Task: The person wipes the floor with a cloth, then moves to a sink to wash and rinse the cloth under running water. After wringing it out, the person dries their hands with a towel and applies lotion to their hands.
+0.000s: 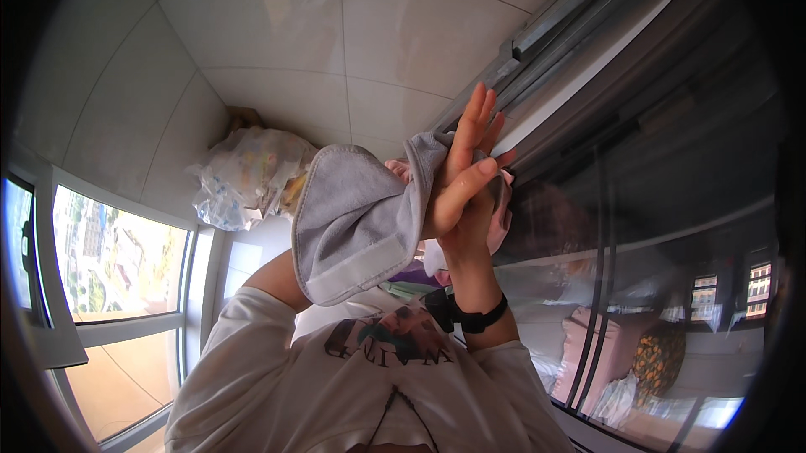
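The grey cloth (357,209) is located in front of the chest, directly left of the right hand (457,201) and overlapping the left hand (398,169) on the camera side. The right hand is the nearer reference: the gathered right side of the cloth lies against the base of its thumb, with no visible gap. The right-hand fingers are extended and spread, pointing up and away from the body; they are not clenched, and no fingertip closes on the cloth. Whether the cloth is also secured behind this hand cannot be told. The left hand is mostly concealed; only a small part, apparently its fingers, shows above the folds, so its grip cannot be confirmed. The broad panel of the cloth has its longer dimension running roughly from top to bottom of the view, with rounded corners at the left and a pale strip (357,268) set obliquely near the lower edge. The upper right portion is bunched toward the right hand. The controlling relation, by judgement, is therefore lateral: the free panel extends leftward from the right thumb, across the line of the extended fingers. A black wrist band (483,316) sits below the right hand, clear of the cloth. A plastic bag (252,172) stands beyond the cloth, at its upper left.
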The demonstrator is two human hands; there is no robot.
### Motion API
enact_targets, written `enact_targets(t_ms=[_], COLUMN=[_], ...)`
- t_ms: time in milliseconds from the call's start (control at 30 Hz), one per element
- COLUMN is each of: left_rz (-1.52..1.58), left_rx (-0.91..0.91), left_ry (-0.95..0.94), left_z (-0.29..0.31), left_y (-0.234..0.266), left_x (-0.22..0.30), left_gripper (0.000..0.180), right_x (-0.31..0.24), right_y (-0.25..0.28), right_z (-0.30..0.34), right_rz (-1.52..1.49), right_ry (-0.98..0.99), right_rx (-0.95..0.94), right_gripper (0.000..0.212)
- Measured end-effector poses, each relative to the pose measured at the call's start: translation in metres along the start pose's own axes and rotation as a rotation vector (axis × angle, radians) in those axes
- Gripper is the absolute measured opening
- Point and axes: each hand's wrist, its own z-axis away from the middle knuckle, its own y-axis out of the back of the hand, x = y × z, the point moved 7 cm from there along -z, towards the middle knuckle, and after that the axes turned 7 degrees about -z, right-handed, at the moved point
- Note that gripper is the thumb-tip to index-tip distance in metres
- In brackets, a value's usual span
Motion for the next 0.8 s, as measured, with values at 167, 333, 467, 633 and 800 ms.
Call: enact_targets(t_ms=[167, 333, 467, 633, 800], left_rz=[-0.417, -0.728, -0.76, 0.963, 0.399], left_rx=[-0.115, -0.204, 0.05, -0.185, 0.483], left_ry=[-0.387, -0.505, -0.446, 0.347, 0.472], left_z=[0.004, 0.011, 0.024, 0.021, 0.039], left_y=[-0.005, -0.007, 0.03, 0.002, 0.031], left_x=[0.026, 0.042, 0.074, 0.023, -0.012], left_gripper=[0.093, 0.085, 0.051, 0.054, 0.039], right_x=[0.045, 0.049, 0.025, 0.033, 0.051], right_y=[0.004, 0.005, 0.01, 0.006, 0.003], right_z=[0.01, 0.011, 0.006, -0.003, 0.006], right_rz=[-0.654, -0.302, 0.533, 0.168, -0.394], right_ry=[-0.004, -0.002, 0.055, 0.012, -0.084], right_rx=[0.548, 0.479, 0.427, 0.42, 0.477], right_gripper=[0.044, 0.039, 0.038, 0.04, 0.041])
